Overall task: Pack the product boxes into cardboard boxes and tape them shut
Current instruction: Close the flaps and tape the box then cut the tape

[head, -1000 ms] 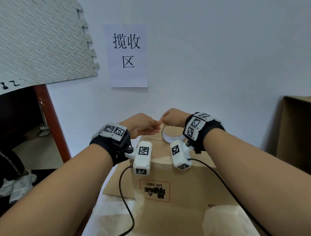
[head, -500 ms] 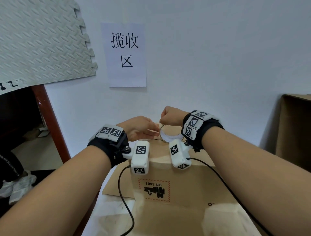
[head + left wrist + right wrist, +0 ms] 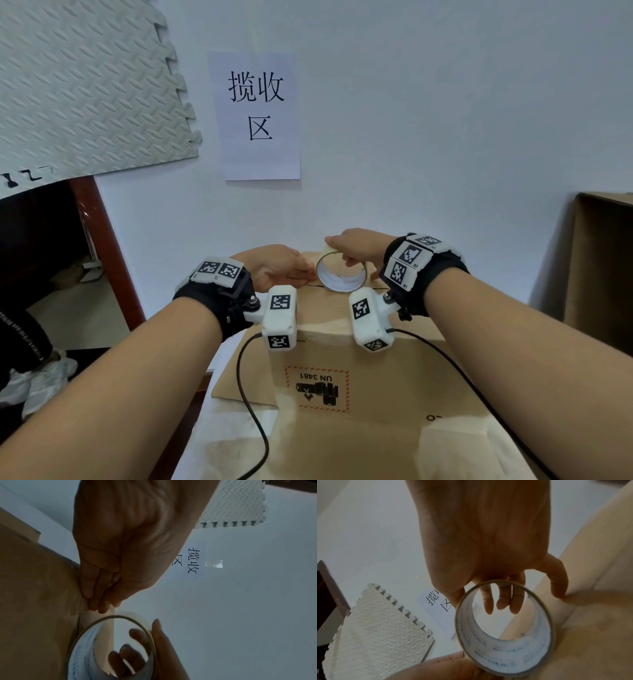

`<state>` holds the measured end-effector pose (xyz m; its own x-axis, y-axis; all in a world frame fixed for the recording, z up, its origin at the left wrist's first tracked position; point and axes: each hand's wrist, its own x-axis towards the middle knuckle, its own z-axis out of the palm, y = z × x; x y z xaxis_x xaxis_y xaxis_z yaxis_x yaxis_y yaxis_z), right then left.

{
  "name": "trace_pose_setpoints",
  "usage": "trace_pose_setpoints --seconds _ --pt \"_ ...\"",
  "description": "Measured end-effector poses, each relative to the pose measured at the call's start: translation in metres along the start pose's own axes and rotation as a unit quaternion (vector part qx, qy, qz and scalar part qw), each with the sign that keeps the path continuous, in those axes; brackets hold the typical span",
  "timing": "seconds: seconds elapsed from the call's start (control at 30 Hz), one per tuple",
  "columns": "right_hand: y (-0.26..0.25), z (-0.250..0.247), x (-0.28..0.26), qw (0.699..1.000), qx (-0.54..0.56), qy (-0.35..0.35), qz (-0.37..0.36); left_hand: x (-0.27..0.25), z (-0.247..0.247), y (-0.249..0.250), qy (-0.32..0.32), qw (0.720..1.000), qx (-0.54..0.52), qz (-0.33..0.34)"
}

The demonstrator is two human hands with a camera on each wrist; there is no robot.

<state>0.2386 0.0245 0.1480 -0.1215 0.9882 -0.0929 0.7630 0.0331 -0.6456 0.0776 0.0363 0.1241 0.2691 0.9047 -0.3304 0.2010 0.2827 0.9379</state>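
Closed cardboard box point(image 3: 342, 342), tape roll point(image 3: 340, 274) on top

Black wrist straps point(image 3: 428, 284), white tagged cam pods point(image 3: 279, 322), black cables point(image 3: 250, 404).

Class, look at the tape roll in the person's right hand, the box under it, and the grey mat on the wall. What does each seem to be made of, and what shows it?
Tape roll: thin brown ring, probably a cardboard core, printed white inside; the tape looks clear and glossy.
Cardboard box: matte brown cardboard, with a flap seam on top.
Foam mat: probably soft foam, with embossed tread and jigsaw edges.
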Motion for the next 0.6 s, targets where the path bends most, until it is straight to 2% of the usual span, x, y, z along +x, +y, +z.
trace_pose_setpoints --seconds 0.17,0.3,0.43,0.6 --pt "0.016 0.006 -0.006 0.998 0.058 0.010 0.032 0.001 -0.002 -0.004 0.003 1.000 -0.022 0.003" --pt "0.015 0.007 -0.011 0.997 0.069 -0.018 0.032 0.004 -0.006 -0.010 0.009 0.998 -0.054 0.004" --pt "0.020 0.012 -0.009 1.000 0.014 -0.009 0.023 0.007 -0.010 -0.014 0.013 0.995 -0.102 -0.012" --pt "0.017 0.018 -0.009 0.997 -0.053 0.006 0.055 0.004 -0.007 -0.014 0.015 0.995 -0.096 -0.016"
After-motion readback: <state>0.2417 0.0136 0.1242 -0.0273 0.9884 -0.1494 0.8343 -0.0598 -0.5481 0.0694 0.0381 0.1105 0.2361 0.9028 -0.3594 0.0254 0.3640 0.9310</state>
